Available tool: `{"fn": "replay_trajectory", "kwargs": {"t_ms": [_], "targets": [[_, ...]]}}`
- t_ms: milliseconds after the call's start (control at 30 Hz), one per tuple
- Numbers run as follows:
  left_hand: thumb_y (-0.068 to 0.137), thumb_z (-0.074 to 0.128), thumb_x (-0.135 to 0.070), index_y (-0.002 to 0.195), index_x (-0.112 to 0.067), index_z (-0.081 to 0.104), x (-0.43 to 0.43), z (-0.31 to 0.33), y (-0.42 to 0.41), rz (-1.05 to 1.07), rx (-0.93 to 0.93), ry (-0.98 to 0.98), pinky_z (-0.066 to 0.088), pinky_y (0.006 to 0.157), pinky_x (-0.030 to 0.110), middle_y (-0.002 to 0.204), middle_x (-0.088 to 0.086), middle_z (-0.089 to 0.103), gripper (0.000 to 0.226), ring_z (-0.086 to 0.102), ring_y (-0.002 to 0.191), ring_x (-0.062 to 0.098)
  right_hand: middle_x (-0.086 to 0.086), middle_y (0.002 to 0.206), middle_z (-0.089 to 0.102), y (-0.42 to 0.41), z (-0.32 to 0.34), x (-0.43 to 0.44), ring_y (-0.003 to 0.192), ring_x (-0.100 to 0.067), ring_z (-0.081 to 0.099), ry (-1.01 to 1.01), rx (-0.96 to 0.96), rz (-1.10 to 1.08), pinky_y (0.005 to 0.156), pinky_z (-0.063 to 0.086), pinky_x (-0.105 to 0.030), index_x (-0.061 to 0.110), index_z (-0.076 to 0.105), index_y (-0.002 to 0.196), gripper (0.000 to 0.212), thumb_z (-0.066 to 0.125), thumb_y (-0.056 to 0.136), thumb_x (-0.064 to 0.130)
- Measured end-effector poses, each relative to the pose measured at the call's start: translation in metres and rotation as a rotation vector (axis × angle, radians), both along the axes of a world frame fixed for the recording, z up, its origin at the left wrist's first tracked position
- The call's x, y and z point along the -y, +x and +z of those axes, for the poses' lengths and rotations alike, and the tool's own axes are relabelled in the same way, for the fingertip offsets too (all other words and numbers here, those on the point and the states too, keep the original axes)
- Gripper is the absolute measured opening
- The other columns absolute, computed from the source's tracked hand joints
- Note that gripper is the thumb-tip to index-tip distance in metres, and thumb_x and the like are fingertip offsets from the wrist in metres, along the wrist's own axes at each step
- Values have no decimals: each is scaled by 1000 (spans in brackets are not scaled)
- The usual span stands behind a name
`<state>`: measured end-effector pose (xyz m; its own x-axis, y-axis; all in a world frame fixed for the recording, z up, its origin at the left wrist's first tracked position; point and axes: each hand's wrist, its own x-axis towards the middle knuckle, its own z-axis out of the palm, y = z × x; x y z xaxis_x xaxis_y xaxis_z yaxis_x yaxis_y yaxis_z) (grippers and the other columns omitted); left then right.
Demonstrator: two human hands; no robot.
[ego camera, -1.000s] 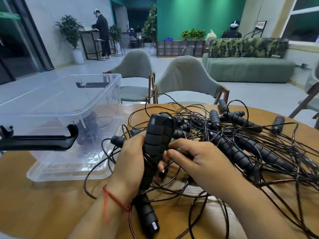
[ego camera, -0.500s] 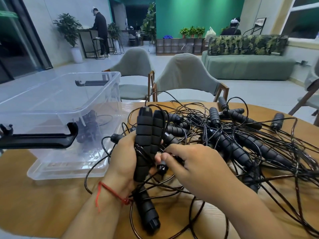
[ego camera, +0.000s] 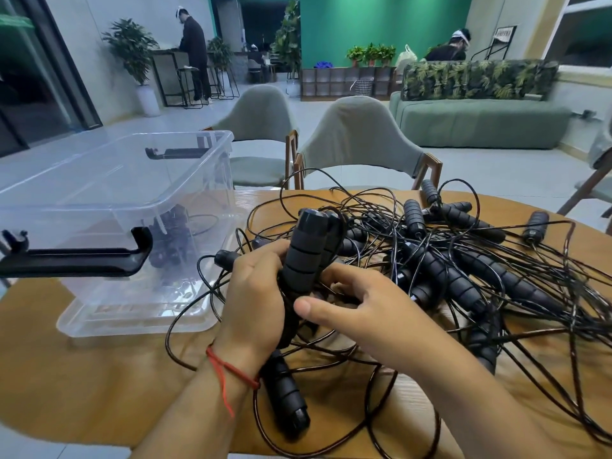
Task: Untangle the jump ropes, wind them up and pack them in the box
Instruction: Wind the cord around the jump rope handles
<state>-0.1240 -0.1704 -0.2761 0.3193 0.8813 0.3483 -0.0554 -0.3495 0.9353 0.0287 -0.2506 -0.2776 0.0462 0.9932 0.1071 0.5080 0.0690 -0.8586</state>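
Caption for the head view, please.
Left hand grips two jump-rope handles while right hand reaches into tangled ropes beside clear box.

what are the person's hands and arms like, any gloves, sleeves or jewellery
No gloves or sleeves in view: left hand and right hand are bare. A thin red string bracelet circles the left wrist, a loose end trailing from it. No rings or watch show.

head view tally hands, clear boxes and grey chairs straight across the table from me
hands: 2, left hand gripping jump rope handles, right hand
clear plastic box: 1
grey chairs: 2
total: 5
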Motion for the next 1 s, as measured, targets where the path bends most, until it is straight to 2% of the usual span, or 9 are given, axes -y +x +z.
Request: {"fn": "replay_trajectory", "kwargs": {"t_ms": [167,267,367,567,700,767,867,933,1000], "targets": [[91,42,-5,79,-15,80,-3,-4,1,49,-51,-80,50,67,39,74,9,73,41,65,75,27,28,122,71,0,1,2,115,2,66,22,63,-33,100,55,-44,55,66,128,49,66,84,78],[90,46,-1,80,-18,82,-8,-4,1,124,-99,-74,51,64,29,76,1,76,41,66,75,19,28,107,73,-6,3,6,102,3,66,41,217,-88,89,57,-39,58,64,124,44,54,89,83],[88,44,-19,80,-22,79,-12,-8,1,218,-158,33,50,65,32,75,-5,74,36,66,76,16,18,91,71,-19,2,8,88,-1,64,14,385,-111,78,53,-34,48,64,116,61,38,86,94],[100,36,-34,82,-23,60,-3,-9,1,311,-300,306,45,59,36,68,-5,61,32,59,70,13,20,92,76,-14,-1,1,89,2,69,-40,-163,-97,87,53,-37,42,76,111,51,50,93,81],[104,23,-53,85,-29,53,4,-9,2,359,-437,412,46,58,34,65,-11,58,43,59,65,11,13,109,78,-18,-6,-1,106,-5,70,-10,-173,-71,100,54,-42,40,73,121,36,56,101,64],[104,22,-63,88,-33,53,7,-5,4,332,-454,406,53,61,40,66,-10,60,45,63,67,16,12,99,79,-19,-8,-1,95,-2,71,48,-244,-96,88,56,-32,32,74,116,26,59,105,50],[100,39,-69,104,-39,60,8,1,1,165,-477,421,58,68,41,82,-11,70,37,69,79,8,20,60,65,-17,-2,0,58,6,61,100,-411,-103,56,43,-8,26,69,98,19,55,107,34],[97,59,-59,124,-44,62,5,5,-3,-54,-384,329,62,82,41,105,-13,74,31,73,98,7,18,51,59,-12,4,1,48,6,57,110,-527,-104,49,41,-7,21,63,96,18,50,109,25],[90,76,-42,136,-43,61,1,7,-10,-231,-258,148,64,88,38,120,-11,74,49,73,109,12,11,59,68,-8,9,3,52,2,64,88,-645,-68,50,46,-8,13,65,104,20,47,109,20]]}}
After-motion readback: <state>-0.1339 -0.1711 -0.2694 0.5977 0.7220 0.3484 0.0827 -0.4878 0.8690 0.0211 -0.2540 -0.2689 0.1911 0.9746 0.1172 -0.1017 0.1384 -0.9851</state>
